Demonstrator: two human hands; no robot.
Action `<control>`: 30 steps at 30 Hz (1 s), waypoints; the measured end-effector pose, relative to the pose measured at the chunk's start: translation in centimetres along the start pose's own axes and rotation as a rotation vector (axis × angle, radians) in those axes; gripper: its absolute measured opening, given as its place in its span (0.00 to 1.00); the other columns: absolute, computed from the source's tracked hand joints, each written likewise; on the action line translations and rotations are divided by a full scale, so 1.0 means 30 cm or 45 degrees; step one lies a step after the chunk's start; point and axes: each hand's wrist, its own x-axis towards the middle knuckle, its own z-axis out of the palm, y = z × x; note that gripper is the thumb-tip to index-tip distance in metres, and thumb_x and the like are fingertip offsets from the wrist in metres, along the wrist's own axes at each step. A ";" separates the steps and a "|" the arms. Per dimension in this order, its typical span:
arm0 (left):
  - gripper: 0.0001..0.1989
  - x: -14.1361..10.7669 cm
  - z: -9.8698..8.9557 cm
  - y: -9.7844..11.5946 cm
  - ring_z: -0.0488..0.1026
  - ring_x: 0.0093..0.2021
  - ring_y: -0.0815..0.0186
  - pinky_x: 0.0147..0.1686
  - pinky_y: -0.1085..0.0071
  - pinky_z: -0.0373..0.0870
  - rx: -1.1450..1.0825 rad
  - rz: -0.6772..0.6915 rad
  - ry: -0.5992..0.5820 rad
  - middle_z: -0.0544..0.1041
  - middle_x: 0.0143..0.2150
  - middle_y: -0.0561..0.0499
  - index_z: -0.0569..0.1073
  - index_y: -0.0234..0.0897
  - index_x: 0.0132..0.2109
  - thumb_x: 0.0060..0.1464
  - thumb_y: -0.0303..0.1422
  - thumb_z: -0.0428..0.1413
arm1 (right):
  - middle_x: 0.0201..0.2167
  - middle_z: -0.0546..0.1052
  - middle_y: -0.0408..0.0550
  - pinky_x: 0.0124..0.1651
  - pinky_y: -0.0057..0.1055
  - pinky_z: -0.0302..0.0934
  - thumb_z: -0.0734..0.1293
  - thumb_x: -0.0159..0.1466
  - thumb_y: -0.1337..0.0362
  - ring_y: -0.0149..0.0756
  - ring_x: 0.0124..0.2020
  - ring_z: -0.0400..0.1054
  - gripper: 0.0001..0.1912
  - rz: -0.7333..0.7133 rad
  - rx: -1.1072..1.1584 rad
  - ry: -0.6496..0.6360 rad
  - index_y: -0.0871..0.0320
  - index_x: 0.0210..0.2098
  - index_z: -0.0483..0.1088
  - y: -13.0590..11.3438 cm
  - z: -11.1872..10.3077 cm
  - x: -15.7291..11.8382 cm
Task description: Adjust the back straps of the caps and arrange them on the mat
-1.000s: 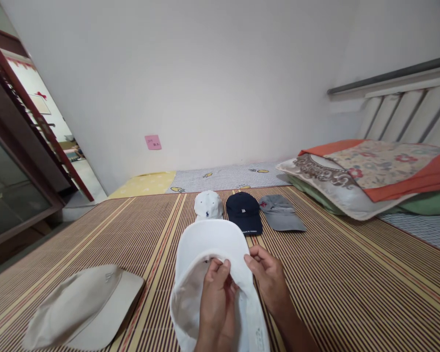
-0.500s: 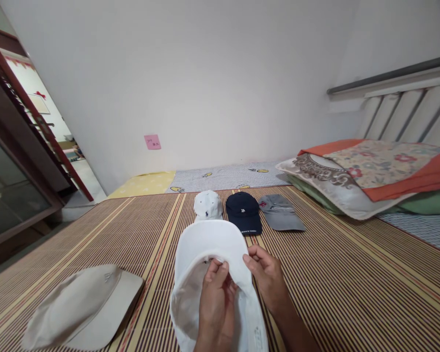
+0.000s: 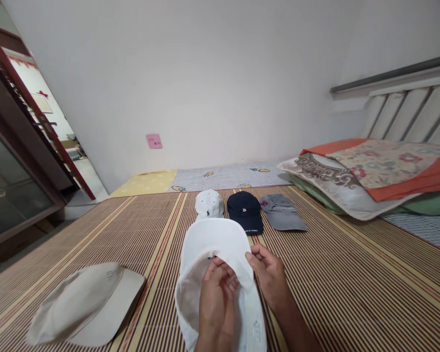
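Observation:
A white baseball cap (image 3: 215, 240) is held up in front of me, its brim pointing away and its hollow inside facing me. My right hand (image 3: 269, 274) pinches the right edge of the brim between thumb and fingers. Inside the crown is my left hand (image 3: 218, 293), its fingers loosely curved and apart near the inner band; whether they touch the cloth I cannot tell. Beyond the brim sit another white cap (image 3: 209, 203) with a small dark logo, a navy cap (image 3: 243, 208) and a grey cap (image 3: 284, 215) in a row. A beige cap (image 3: 84, 303) lies at the left.
The caps rest on a striped bamboo mat (image 3: 344, 288). At the right, a pillow (image 3: 330, 183) and an orange-edged floral cloth (image 3: 392, 161) are piled up near a radiator (image 3: 407, 112). A pink note (image 3: 154, 141) is stuck on the wall behind.
My left fingers have loosened from a pinch at the cap's inner band and spread a little inside the crown. The held cap has shifted slightly right; my right hand keeps its pinch.

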 end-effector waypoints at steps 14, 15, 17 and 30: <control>0.08 0.017 0.008 0.009 0.80 0.32 0.66 0.37 0.71 0.79 -0.093 0.010 0.163 0.82 0.31 0.49 0.76 0.34 0.32 0.51 0.18 0.63 | 0.22 0.71 0.40 0.25 0.26 0.57 0.70 0.64 0.52 0.32 0.23 0.63 0.15 -0.110 -0.089 -0.081 0.56 0.30 0.72 0.006 0.009 -0.008; 0.08 0.020 0.007 0.006 0.80 0.31 0.66 0.35 0.72 0.79 -0.091 0.006 0.170 0.81 0.31 0.50 0.76 0.34 0.31 0.50 0.18 0.63 | 0.22 0.71 0.40 0.25 0.26 0.56 0.70 0.65 0.52 0.31 0.23 0.62 0.15 -0.113 -0.089 -0.081 0.56 0.30 0.72 0.009 0.007 -0.008; 0.08 0.028 0.005 0.000 0.79 0.29 0.67 0.32 0.73 0.77 -0.086 0.000 0.175 0.80 0.29 0.51 0.74 0.34 0.29 0.47 0.18 0.62 | 0.22 0.70 0.40 0.25 0.26 0.55 0.69 0.66 0.52 0.31 0.23 0.61 0.15 -0.112 -0.094 -0.086 0.57 0.30 0.72 0.016 0.003 -0.008; 0.08 0.023 -0.010 -0.014 0.79 0.32 0.66 0.32 0.73 0.77 -0.059 -0.004 0.130 0.82 0.33 0.50 0.76 0.36 0.33 0.48 0.22 0.66 | 0.21 0.69 0.39 0.25 0.27 0.56 0.69 0.63 0.51 0.32 0.23 0.61 0.16 -0.068 -0.089 -0.102 0.56 0.28 0.70 -0.004 -0.006 0.001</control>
